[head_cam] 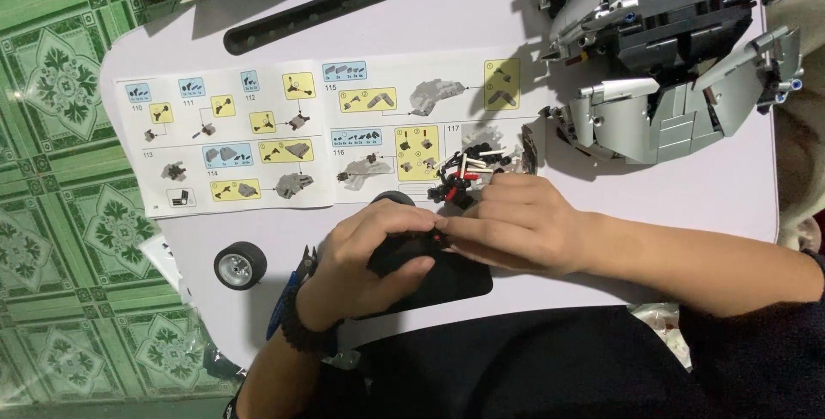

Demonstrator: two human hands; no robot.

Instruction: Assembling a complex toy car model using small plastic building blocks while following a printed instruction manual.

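Our left hand point(365, 256) and right hand point(507, 226) met — fingers pinched shut on a small black brick assembly point(430, 243) — beside the instruction booklet point(258, 135).

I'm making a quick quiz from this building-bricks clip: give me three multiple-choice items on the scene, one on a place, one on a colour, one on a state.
1. Where does the loose wheel lie?
A. On the table, on the left hand's side, below the instruction booklet
B. On top of the grey model
C. In the right hand

2. What colour is the large part-built model at the table's far right?
A. Bright yellow
B. Grey
C. Green

3. How is the instruction booklet?
A. Closed
B. Rolled up
C. Lying open and flat

Answers:
1. A: the wheel sits alone on the white table, beside the left hand.
2. B: its panels are light and dark grey.
3. C: two pages of step diagrams show, spread flat beyond the right hand, which meets the left on a black piece.
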